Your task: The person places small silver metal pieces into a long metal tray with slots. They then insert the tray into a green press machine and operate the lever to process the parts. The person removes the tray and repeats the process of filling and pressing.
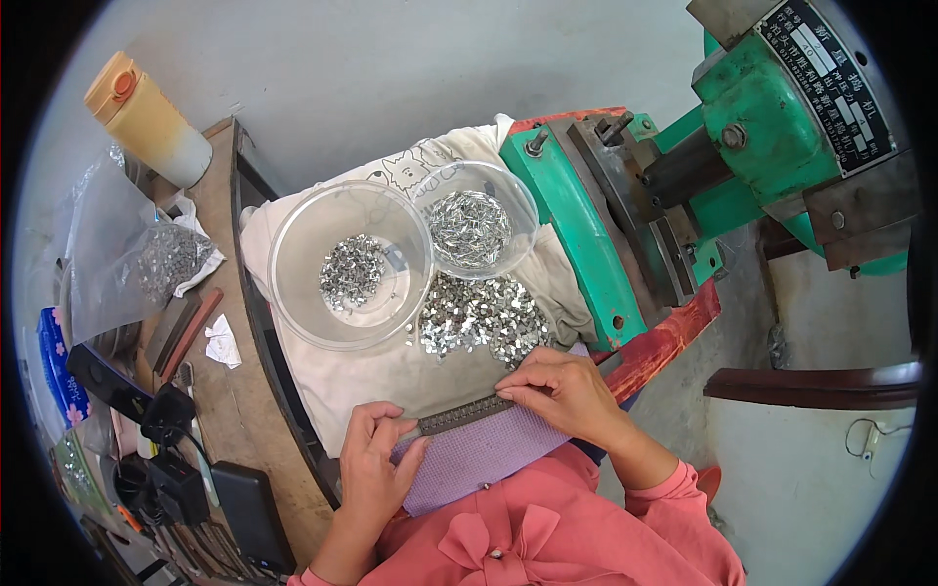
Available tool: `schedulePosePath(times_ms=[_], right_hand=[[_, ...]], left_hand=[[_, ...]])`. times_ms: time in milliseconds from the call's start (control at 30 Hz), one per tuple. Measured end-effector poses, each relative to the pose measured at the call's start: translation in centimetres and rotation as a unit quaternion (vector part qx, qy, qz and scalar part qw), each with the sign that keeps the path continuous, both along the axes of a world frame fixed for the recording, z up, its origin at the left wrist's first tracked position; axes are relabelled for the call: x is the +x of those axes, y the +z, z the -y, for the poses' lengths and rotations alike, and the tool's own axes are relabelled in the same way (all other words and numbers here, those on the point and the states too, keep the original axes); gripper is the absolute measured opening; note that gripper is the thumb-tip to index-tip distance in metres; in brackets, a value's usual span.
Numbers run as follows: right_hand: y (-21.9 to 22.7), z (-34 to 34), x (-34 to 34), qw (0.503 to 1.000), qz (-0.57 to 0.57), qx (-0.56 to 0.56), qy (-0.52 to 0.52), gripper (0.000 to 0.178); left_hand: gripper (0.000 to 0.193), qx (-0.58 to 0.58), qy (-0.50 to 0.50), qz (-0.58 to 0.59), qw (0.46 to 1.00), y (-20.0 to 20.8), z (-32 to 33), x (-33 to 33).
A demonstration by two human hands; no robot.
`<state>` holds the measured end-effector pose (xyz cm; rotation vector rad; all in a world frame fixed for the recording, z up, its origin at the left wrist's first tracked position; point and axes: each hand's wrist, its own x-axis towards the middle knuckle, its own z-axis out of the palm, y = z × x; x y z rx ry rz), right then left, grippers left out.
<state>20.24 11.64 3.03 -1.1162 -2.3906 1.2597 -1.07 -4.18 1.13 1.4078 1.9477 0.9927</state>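
A dark, narrow metal bar with a row of notches lies over the purple cloth on my lap, at the edge of the beige cloth. My left hand grips its left end between curled fingers and thumb. At the other end, my right hand is closed in a pinch on the bar; any small piece between those fingertips is hidden. Just beyond the bar spreads a loose heap of small shiny metal pieces. Behind it stand a large clear tub and a smaller clear tub, both holding small metal parts.
A green press machine rises at the right, its base beside the beige cloth. On the wooden table at left are a yellow bottle, a plastic bag of parts, a crumpled tissue and a black box-shaped device.
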Motion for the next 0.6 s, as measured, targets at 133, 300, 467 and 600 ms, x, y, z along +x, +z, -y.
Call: schedulePosePath(times_ms=[133,300,467,600], right_hand=[[-0.2,0.0,0.1,1.0,-0.015,0.0,-0.001,0.012],[0.1,0.1,0.8,0.999,-0.043,-0.002,-0.018,0.011],[-0.3,0.7,1.1,0.99,-0.076,0.113,0.037,0.009],[-0.2,1.1,0.9,0.98,-0.048,0.179,0.077,0.009]], left_hand=[[0.026,0.006,-0.004,-0.008,1.0,0.0,0.0,-0.1],[0.027,0.002,-0.001,-0.002,1.0,0.1,0.0,-0.1],[0.027,0.004,-0.002,-0.001,1.0,-0.2,0.1,-0.1],[0.027,0.0,0.004,0.014,1.0,-0.5,0.2,-0.1]])
